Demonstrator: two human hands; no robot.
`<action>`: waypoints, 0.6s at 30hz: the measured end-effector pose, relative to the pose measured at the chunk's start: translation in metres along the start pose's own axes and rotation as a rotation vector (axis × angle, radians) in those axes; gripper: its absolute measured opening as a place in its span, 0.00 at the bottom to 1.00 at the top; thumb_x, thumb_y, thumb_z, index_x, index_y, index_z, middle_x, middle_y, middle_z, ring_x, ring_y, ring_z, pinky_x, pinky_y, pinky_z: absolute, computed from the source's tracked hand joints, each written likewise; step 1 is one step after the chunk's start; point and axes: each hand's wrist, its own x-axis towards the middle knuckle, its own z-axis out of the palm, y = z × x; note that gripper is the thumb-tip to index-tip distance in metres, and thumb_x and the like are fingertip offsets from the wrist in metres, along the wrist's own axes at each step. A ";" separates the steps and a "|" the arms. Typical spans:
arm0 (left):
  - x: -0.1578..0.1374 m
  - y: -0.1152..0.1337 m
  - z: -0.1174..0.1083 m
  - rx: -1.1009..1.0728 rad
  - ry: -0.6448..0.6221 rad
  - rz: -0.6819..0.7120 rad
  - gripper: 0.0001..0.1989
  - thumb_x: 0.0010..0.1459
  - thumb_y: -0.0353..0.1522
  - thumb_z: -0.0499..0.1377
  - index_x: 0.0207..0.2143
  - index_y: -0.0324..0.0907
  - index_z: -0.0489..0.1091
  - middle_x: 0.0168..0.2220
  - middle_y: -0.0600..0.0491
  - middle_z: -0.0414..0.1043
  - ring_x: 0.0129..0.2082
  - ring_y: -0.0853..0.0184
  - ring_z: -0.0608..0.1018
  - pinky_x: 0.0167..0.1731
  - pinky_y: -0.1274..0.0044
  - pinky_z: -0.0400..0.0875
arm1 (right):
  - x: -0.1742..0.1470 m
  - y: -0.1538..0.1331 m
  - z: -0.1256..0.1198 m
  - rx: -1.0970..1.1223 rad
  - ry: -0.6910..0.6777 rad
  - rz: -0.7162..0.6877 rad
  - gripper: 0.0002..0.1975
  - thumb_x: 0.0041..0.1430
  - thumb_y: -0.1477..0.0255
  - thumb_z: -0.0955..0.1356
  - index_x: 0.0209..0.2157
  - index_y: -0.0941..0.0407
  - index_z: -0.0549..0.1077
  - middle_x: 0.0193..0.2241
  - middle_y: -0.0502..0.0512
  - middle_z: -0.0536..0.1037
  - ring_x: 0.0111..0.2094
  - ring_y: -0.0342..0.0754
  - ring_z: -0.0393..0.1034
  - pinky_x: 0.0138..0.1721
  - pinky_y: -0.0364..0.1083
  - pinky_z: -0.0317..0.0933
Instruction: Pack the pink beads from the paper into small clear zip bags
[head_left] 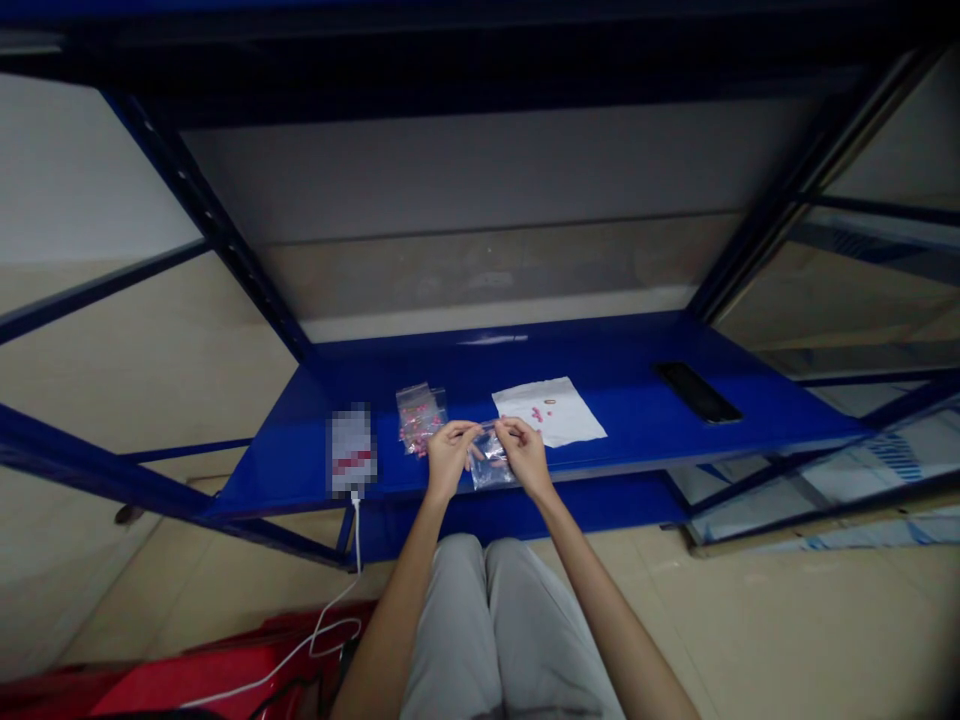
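Note:
My left hand (448, 455) and my right hand (526, 452) pinch the top corners of a small clear plastic bag (490, 463) holding dark and pink bits. I hold it just above the front edge of a blue metal shelf (645, 420). To the left of my left hand lies a pile of similar clear bags with pink pieces (420, 415). Behind my right hand a white sheet of paper (549, 411) lies flat with a few small pink and brown pieces on it.
A blurred white device (352, 450) sits at the shelf's left front with a white cable (352, 560) hanging to the floor. A black phone-like slab (698, 392) lies at the shelf's right. Red objects (225, 670) lie on the floor at left. Blue rack uprights frame both sides.

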 end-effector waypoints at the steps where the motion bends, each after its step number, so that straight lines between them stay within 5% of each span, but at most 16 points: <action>1: 0.000 0.000 0.000 0.004 -0.012 -0.002 0.15 0.47 0.40 0.61 0.32 0.36 0.69 0.29 0.49 0.75 0.13 0.74 0.72 0.07 0.85 0.54 | 0.000 0.000 0.000 -0.019 0.001 -0.007 0.17 0.48 0.58 0.68 0.33 0.56 0.70 0.27 0.52 0.74 0.23 0.46 0.70 0.16 0.42 0.66; 11: -0.004 0.002 0.001 0.068 -0.068 0.023 0.15 0.47 0.41 0.61 0.31 0.37 0.71 0.28 0.50 0.76 0.13 0.74 0.72 0.06 0.85 0.53 | 0.000 -0.002 0.001 -0.162 0.084 -0.150 0.17 0.50 0.56 0.66 0.29 0.57 0.69 0.25 0.52 0.75 0.23 0.45 0.68 0.19 0.40 0.61; 18: -0.003 -0.002 -0.005 0.039 -0.071 0.021 0.14 0.46 0.40 0.61 0.22 0.37 0.69 0.15 0.58 0.67 0.09 0.78 0.64 0.07 0.86 0.51 | -0.001 -0.005 -0.002 -0.065 -0.032 -0.031 0.16 0.48 0.56 0.67 0.28 0.55 0.66 0.18 0.46 0.70 0.16 0.42 0.66 0.15 0.40 0.61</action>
